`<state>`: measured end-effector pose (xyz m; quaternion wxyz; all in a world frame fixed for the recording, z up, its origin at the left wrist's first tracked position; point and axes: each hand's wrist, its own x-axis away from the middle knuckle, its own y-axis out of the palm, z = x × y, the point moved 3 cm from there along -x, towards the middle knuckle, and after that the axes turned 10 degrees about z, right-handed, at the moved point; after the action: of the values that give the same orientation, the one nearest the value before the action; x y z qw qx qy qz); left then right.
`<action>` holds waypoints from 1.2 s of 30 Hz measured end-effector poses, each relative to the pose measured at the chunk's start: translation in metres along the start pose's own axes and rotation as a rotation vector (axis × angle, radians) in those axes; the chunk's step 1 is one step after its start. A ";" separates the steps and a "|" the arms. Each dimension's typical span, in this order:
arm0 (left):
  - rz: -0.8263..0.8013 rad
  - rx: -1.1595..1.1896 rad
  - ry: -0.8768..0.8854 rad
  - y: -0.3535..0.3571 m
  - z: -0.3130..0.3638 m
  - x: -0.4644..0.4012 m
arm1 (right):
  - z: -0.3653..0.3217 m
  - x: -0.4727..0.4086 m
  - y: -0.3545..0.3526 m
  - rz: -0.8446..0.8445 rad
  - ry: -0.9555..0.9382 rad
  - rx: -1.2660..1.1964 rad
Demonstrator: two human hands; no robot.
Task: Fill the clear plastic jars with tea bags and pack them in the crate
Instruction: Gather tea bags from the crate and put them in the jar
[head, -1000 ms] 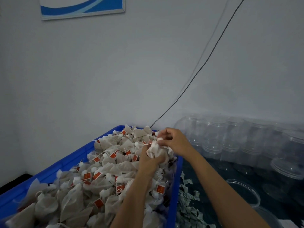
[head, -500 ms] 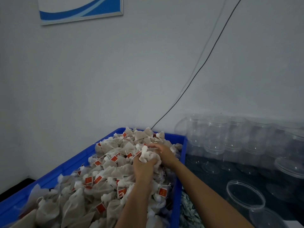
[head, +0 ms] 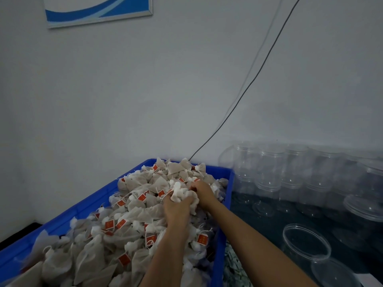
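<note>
Crowding the table right of the crate (head: 224, 206): empty jars (head: 294, 175).

I see a dark, glossy table surface (head: 269, 226) carrying the load. On its left part stands a blue crate (head: 222, 224), heaped with tea bags. Against the wall to the right stand rows of clear plastic jars (head: 290, 179), stacked two high, touching one another. Nearer to me, an open jar (head: 306, 243) and a clear lid (head: 333, 274) rest on the surface. Small pale paper scraps (head: 234, 268) lie just beside the crate's right wall.
</note>
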<state>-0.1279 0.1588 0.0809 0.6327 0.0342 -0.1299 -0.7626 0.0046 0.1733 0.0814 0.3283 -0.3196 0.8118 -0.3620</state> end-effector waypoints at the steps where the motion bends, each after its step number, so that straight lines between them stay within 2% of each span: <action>1: -0.006 -0.001 0.001 0.000 0.001 0.001 | 0.003 0.003 -0.004 0.076 0.031 -0.117; 4: -0.017 0.035 -0.018 -0.001 0.001 0.001 | 0.009 0.014 -0.026 0.276 0.141 -0.496; 6: -0.029 0.055 -0.025 -0.001 0.001 0.001 | 0.007 0.018 -0.045 0.300 0.220 -0.684; 9: -0.058 0.065 0.003 0.000 0.002 0.003 | 0.006 0.022 -0.065 0.228 0.403 -1.049; 12: -0.115 0.086 0.015 0.002 0.008 0.010 | 0.002 0.035 -0.079 0.112 0.493 -1.372; 15: -0.223 0.103 0.047 0.007 0.018 0.019 | 0.000 0.053 -0.093 0.052 0.561 -1.588; 17: -0.317 0.066 0.088 0.012 0.024 0.028 | 0.001 0.067 -0.110 0.057 0.528 -1.643; 20: -0.456 -0.010 0.144 0.020 0.031 0.044 | 0.011 0.090 -0.139 0.116 0.430 -1.526; 22: -0.505 -0.028 0.152 0.025 0.034 0.055 | 0.024 0.108 -0.159 0.189 0.408 -1.340; 26: -0.571 -0.042 0.176 0.039 0.036 0.078 | 0.053 0.143 -0.201 0.399 0.340 -0.709; 28: -0.576 -0.049 0.163 0.047 0.036 0.092 | 0.068 0.158 -0.216 0.474 0.272 -0.498; 31: -0.580 -0.051 0.140 0.060 0.035 0.107 | 0.088 0.176 -0.225 0.491 0.221 -0.370; 36: -0.557 -0.054 0.069 0.082 0.024 0.130 | 0.112 0.194 -0.219 0.475 0.180 -0.375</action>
<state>-0.0800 0.0223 0.1387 0.4035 0.0777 -0.0732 -0.9087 0.0392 -0.1328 0.1390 0.2659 -0.1429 0.9421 -0.1459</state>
